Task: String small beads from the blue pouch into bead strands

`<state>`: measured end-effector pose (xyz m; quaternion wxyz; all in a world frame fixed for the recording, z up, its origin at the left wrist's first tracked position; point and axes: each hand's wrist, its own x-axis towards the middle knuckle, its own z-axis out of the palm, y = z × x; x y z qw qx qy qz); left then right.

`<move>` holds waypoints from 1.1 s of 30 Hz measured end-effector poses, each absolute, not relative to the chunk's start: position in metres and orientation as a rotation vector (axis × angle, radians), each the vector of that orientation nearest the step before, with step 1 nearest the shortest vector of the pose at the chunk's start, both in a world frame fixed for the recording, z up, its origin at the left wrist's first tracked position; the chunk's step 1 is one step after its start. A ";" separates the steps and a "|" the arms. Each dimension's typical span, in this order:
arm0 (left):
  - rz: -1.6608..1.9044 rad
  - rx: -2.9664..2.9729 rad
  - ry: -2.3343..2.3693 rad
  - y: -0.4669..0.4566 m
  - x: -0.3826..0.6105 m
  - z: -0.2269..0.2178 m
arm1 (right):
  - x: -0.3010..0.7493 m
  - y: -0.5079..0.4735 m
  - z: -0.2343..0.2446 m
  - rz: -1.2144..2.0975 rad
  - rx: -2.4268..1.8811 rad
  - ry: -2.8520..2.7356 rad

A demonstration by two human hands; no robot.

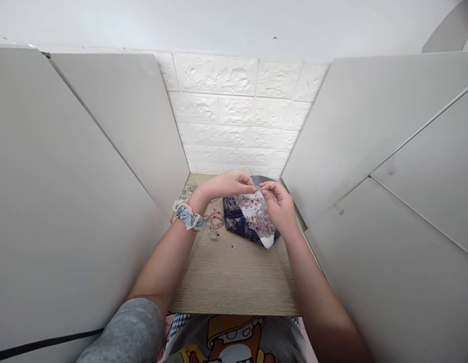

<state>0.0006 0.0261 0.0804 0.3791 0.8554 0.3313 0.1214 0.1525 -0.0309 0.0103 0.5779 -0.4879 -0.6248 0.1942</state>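
Observation:
Both hands meet over a dark blue patterned tray or sheet (236, 222) that bears a heap of small pink, red and clear beads (260, 222) on a white area. My left hand (237, 182) reaches in from the left, thumb and fingers pinched together. Close beside it, my right hand (279, 204) also pinches at the same spot. What lies between the fingertips is too small to make out. Left of the tray, strung bead bracelets (215, 224) rest on the table, close to my left wrist, which wears a light blue scrunchie (189, 216).
The narrow wooden table (234, 282) stands between pale panels on the left (120, 121) and right (370, 116). A white brick-patterned wall (237, 108) closes off the back. More clear beads (190, 188) lie at the back left, and a tiny item (233, 246) sits in front of the tray.

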 end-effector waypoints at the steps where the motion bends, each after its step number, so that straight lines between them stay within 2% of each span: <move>1: 0.306 2.193 0.859 0.025 0.001 0.081 | 0.153 -0.031 0.009 0.459 -1.178 -1.480; 11: 0.358 2.184 0.907 0.024 -0.002 0.085 | 0.157 -0.019 -0.023 0.426 -1.787 -2.178; 29: 0.141 2.079 0.881 0.023 -0.004 0.084 | 0.146 -0.019 -0.031 0.405 -1.842 -2.254; 33: 0.168 2.192 0.897 0.025 -0.003 0.083 | 0.146 -0.019 -0.025 0.426 -1.693 -2.083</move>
